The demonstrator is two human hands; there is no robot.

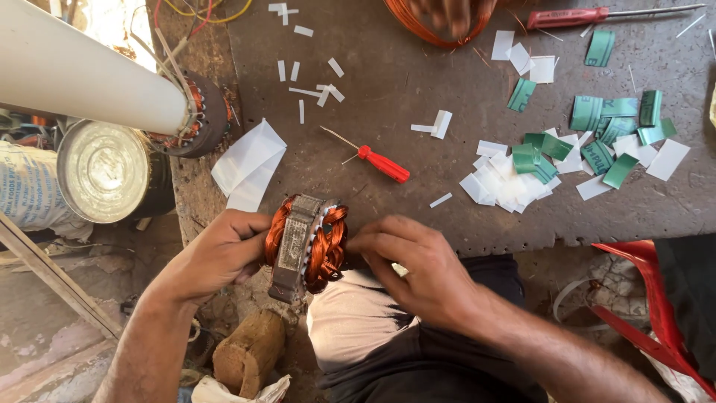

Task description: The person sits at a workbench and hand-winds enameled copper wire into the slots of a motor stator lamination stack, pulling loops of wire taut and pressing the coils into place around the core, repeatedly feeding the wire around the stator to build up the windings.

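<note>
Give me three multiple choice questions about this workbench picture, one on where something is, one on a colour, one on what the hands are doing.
1. Where does the small red-handled screwdriver lie?
A. On the workbench beyond the hands
B. On the floor
C. In the left hand

2. What colour is the wire wound on the motor stator?
A. Blue
B. Copper orange
C. Black

3. How is the stator held?
A. Lying alone on the bench
B. Hanging from a hook
C. Gripped by the left hand, with the right hand touching its windings

Answers: 1 A, it rests on the dark bench top between the white paper strips and the green and white slips. 2 B, the coils on both sides of the metal core shine copper orange. 3 C, the left fingers wrap one side while the right fingertips meet the other.
</note>
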